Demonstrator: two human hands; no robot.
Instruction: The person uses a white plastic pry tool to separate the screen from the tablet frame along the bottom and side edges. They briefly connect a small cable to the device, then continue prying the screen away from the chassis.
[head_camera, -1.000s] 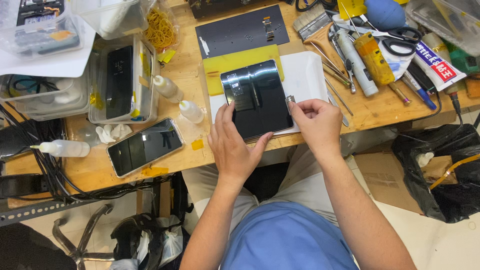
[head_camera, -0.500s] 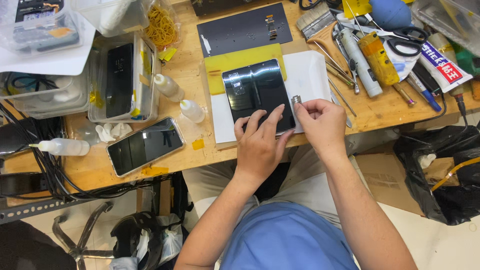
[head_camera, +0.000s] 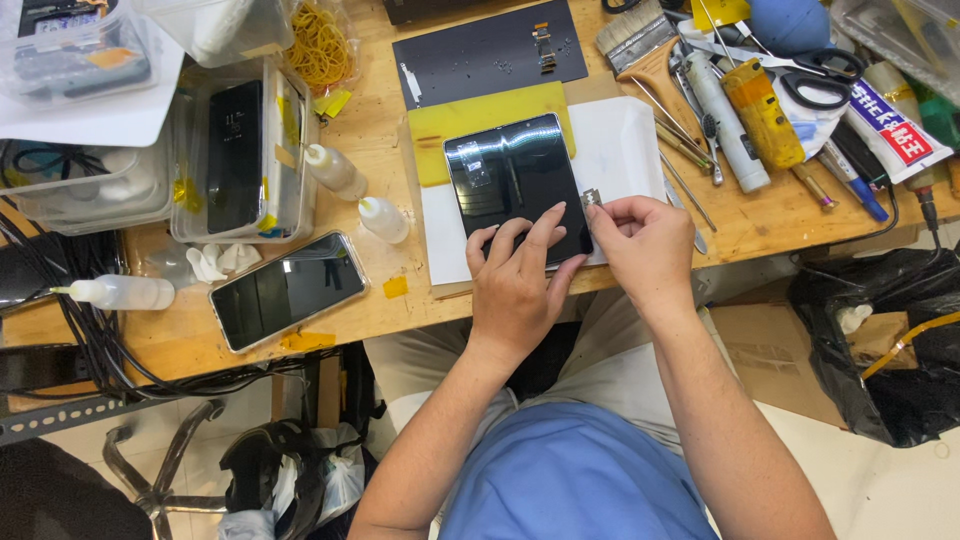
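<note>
The wooden bench carries the whole setup, crowded with containers on the left and tools on the right. A white sheet lies at the front edge, with a yellow pad under its upper left corner and a dark mat beyond that. A clear tray to the left holds one dark phone, and a second phone lies flat, screen up, just in front of it. Two small dropper bottles stand between the tray and the sheet.

The dark panel lies flat on the sheet and pad, glossy face up, near the front edge.

Change: a second ago both hands framed the panel's lower corners. The left hand has since moved onto the glass, and the panel sits slightly rotated.

Left hand: fingers extended and spread, tips pressing the lower part of the panel; it pins the panel and grips nothing.

Right hand: the right hand rests at the panel's right edge, thumb and forefinger pinched on a small metal tool whose tip stands just beside that edge.

Judgement: the panel is now braced for work along its right edge; contact between tool tip and panel cannot be confirmed
</note>
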